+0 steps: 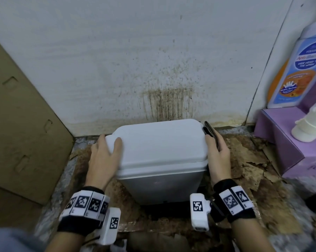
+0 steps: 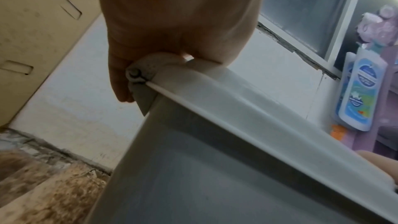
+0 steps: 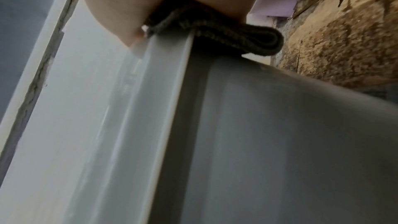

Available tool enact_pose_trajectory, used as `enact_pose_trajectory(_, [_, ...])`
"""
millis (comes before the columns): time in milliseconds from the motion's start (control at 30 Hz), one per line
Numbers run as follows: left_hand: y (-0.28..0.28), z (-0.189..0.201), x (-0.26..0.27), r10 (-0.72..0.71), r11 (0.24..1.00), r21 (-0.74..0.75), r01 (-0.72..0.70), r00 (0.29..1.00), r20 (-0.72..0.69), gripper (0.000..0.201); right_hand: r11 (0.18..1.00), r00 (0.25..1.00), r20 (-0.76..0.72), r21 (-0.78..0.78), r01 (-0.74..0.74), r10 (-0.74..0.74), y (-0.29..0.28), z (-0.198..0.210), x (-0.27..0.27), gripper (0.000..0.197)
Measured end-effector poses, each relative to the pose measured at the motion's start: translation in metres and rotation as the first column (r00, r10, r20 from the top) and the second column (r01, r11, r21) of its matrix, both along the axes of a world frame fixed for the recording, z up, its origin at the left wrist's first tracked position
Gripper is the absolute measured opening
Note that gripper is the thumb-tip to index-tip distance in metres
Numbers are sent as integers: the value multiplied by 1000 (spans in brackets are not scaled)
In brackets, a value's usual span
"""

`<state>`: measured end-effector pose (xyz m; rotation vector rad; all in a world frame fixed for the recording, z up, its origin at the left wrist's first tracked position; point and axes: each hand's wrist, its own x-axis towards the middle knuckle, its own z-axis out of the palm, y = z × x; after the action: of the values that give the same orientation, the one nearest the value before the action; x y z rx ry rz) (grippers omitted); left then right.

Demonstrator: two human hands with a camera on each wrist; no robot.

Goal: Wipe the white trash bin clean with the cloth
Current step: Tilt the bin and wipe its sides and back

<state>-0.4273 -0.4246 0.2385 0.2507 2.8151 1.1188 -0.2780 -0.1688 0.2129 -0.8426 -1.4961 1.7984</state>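
Both hands frame the white plastic trash bin (image 1: 159, 155): our left hand (image 1: 103, 155) grips its lid corner, our right hand (image 1: 216, 155) pinches the dark folded cloth (image 1: 210, 132) against the opposite edge. Pressing unevenly may tip the light bin or lift its lid.

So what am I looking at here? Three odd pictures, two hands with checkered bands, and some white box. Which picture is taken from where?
No machine here: a person wears three cameras. The big picture comes from the head, looking down. The other two come from small cameras strapped to each wrist, looking along the hand; the checkered wristbands sit beside them.

The white box is a trash bin with its lid shut, standing on a dirty, peeling floor against a stained wall.

The left hand grips the lid's left edge, thumb on top. The right hand holds a dark folded cloth against the bin's right rim.

Nearby are a cardboard sheet on the left and a purple box and soap bottle on the right.
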Motion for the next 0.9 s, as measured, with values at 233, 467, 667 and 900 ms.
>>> enact_pose_trajectory(233, [4, 1, 13, -16, 1000, 11, 17, 999, -31, 83, 989, 989, 12, 26, -148, 148, 11, 2, 2, 46])
enact_pose_trajectory(467, [1, 7, 7, -72, 997, 27, 73, 995, -65, 55, 991, 996, 35, 108, -85, 82, 2, 3, -2, 56])
enact_pose_trajectory(667, [-11, 9, -6, -71, 997, -36, 70, 996, -49, 58, 989, 997, 40, 129, -74, 70, -12, 11, -7, 56])
enact_pose_trajectory(900, [-5, 18, 11, -25, 996, -93, -5, 947, -320, 59, 990, 996, 6, 114, -87, 87, -28, 27, -12, 33])
